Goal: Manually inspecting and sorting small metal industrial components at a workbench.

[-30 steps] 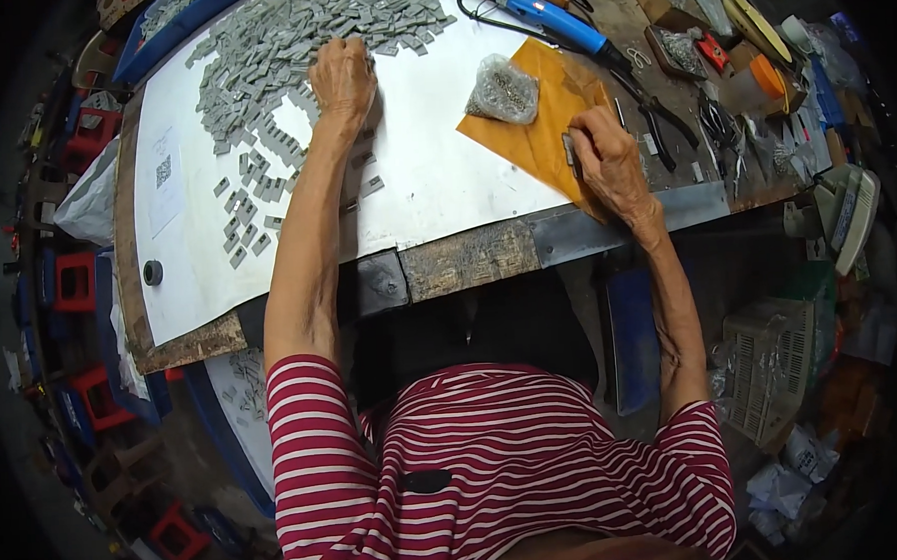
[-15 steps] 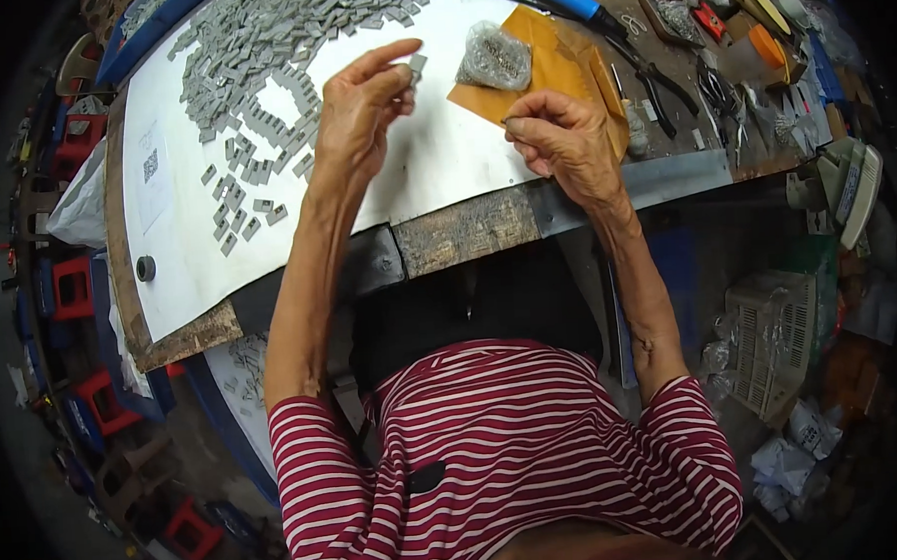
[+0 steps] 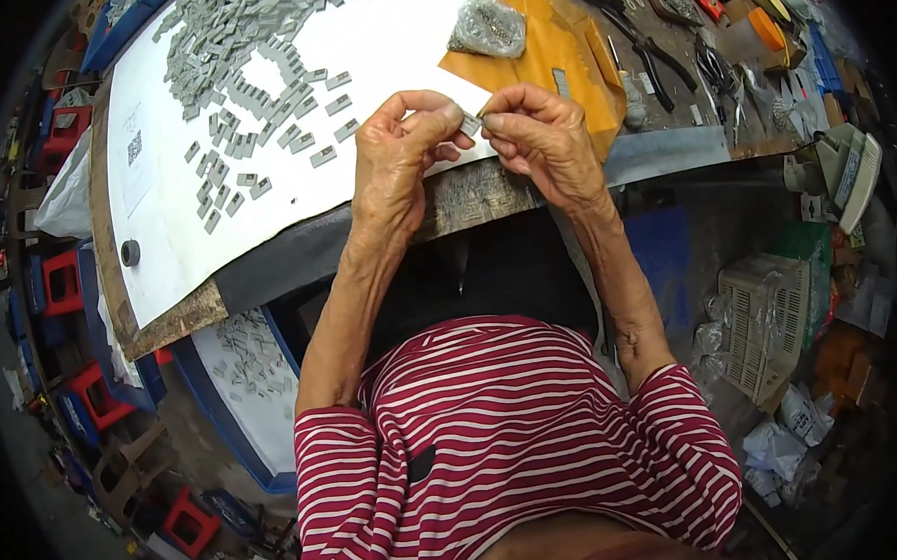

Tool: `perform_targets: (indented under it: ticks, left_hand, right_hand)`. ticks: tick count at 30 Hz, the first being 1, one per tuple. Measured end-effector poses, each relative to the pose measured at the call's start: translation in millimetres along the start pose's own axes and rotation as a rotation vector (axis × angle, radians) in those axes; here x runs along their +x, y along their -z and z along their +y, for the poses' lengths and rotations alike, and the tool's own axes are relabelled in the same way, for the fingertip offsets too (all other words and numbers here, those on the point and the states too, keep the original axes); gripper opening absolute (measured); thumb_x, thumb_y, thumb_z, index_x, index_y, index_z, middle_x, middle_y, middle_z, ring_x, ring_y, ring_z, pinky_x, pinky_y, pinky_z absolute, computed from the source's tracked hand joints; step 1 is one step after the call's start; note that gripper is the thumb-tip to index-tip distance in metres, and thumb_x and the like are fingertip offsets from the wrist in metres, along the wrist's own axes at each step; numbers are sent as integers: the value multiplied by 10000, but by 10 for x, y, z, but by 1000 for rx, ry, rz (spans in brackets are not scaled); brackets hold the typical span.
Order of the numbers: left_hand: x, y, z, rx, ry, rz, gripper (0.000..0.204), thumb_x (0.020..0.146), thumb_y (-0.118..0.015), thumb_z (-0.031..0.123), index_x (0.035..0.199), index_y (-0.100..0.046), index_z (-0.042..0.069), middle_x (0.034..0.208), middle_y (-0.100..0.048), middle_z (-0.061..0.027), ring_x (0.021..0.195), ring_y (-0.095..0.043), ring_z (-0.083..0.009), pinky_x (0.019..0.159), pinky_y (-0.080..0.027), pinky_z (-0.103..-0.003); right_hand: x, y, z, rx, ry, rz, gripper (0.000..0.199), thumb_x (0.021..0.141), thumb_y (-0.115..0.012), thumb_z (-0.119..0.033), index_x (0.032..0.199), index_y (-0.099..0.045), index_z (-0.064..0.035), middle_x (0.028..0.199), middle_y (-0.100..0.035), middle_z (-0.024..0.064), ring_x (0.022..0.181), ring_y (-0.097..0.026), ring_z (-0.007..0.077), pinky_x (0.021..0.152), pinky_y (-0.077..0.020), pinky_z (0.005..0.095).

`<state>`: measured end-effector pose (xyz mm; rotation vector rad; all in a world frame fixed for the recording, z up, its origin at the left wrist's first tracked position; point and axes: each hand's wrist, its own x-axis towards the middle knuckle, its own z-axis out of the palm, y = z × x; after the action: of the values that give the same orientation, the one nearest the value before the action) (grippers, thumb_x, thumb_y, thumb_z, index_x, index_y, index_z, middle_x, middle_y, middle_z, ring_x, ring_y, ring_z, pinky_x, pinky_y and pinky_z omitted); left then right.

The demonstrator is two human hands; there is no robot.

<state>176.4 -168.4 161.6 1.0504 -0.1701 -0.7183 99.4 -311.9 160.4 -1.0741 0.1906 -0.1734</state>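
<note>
My left hand (image 3: 403, 154) is closed, its thumb and fingertips pinching a small grey rectangular piece (image 3: 470, 125) above the front edge of the white sheet. Close against it, my right hand (image 3: 551, 143) is closed in a pinch at the same piece. Something tiny shows at its fingertips, too small to name. A pile of similar grey pieces (image 3: 219, 60) covers the far left of the sheet (image 3: 162, 262), with several strewn nearer. Right of the hands, a clear plastic bag of small metal parts (image 3: 487, 26) rests on a yellow-brown envelope (image 3: 534, 51); another grey piece (image 3: 561, 82) lies there.
Black-handled pliers (image 3: 667, 65), other hand tools and an orange-lidded container (image 3: 763, 31) crowd the bench's right side. A black ring (image 3: 130, 253) sits on the sheet's near left. Below the bench, a blue-rimmed tray (image 3: 229, 420) holds more grey pieces.
My left hand has come down and right with its grey piece, and my right hand has moved slightly left, so the fingertips now meet. The head view has shifted slightly.
</note>
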Motion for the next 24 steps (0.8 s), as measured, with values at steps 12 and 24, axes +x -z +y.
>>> perform_targets:
  ticks: [12,24]
  left_hand:
    - [-135,-71,-141,88,-64,119,193,810,-585,46,969,-556,-61,713,-628,-125,588,-593,-130,552,-477,-193]
    - [-226,-87,-201,237,-93,119,129,837,-550,74,884,-548,-46,641,-611,-85,536,-558,-85,504,-446,-170]
  right_hand:
    - [-117,41,64,-2,-7,19,117,796,-564,-9,898,-574,48,680,-559,40,541,-486,47,421,-373,154]
    - [-133,38,56,-260,-30,50,112,750,-589,-2,842,-543,42,622,-530,23,478,-467,44,388,-351,158]
